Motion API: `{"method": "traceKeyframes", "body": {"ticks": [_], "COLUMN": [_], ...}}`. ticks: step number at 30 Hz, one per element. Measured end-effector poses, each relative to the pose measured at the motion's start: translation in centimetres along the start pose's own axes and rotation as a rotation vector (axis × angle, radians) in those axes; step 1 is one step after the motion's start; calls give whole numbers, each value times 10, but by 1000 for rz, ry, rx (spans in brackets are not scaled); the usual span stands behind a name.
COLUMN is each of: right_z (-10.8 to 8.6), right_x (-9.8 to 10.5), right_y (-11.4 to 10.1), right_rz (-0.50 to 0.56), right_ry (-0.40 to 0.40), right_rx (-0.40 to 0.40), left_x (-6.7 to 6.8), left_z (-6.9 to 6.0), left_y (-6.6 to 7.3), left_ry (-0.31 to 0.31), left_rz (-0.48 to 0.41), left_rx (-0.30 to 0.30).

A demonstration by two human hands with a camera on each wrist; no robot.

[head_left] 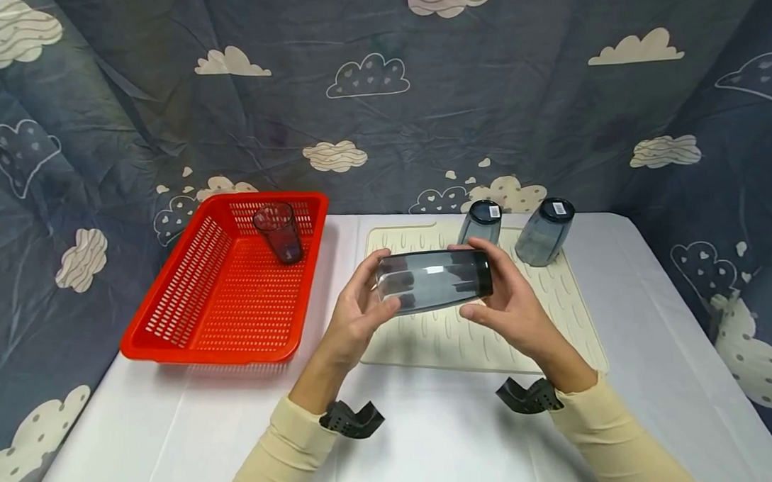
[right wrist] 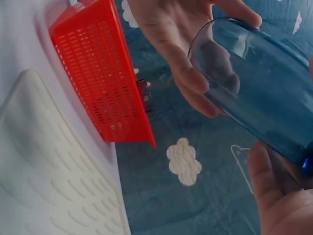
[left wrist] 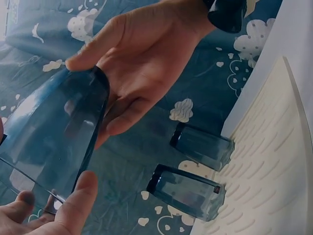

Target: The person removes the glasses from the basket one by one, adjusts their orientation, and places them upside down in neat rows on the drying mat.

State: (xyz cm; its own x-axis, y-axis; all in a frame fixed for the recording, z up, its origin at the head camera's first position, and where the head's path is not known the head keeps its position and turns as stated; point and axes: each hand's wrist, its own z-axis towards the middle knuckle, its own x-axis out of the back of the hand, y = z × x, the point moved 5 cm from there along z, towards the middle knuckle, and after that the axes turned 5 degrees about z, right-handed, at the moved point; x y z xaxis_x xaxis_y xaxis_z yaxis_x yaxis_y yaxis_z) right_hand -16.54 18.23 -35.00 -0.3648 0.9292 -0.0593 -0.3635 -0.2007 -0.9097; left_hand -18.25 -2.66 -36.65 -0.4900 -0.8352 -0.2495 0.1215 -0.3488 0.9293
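though sideways, smoky glass (head_left: 433, 282) between fingers (right wrist: 193, 81)

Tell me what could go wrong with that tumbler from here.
The held tumbler lies sideways between the left hand and right hand, so it might slip and drop toward the mat. Two upturned tumblers stand beyond the right hand; reaching forward could knock one over.

A basket (head_left: 235, 310) stands at the left edge of the surface (head_left: 444, 437), one glass (head_left: 281, 234) near its far right corner. Right of it, a mat (head_left: 421, 346) bears a second glass (head_left: 480, 223) and a third glass (head_left: 545, 234) towards its far right corner; before them is a fourth glass (head_left: 435, 278).
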Motion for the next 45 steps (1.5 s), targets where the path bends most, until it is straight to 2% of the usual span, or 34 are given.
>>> {"method": "traceKeyframes", "body": {"ticks": [7, 11, 23, 36, 45], "right_z": [3, 4, 7, 15, 31], "right_x": [0, 2, 3, 3, 4], "right_y": [0, 2, -1, -13, -29], "right_rz": [-21, -3, -39, -23, -30], "right_ry": [25, 28, 25, 14, 30], "right_rx": [19, 21, -40, 27, 81], "left_x": [2, 2, 1, 2, 13], "left_z": [-3, -3, 1, 2, -3], "left_y": [-3, -5, -8, -9, -3], "left_ry": [-10, -14, -17, -29, -6], "left_rz": [-7, -6, -16, 47, 103], "left_rx": [89, 116, 121, 143, 115]}}
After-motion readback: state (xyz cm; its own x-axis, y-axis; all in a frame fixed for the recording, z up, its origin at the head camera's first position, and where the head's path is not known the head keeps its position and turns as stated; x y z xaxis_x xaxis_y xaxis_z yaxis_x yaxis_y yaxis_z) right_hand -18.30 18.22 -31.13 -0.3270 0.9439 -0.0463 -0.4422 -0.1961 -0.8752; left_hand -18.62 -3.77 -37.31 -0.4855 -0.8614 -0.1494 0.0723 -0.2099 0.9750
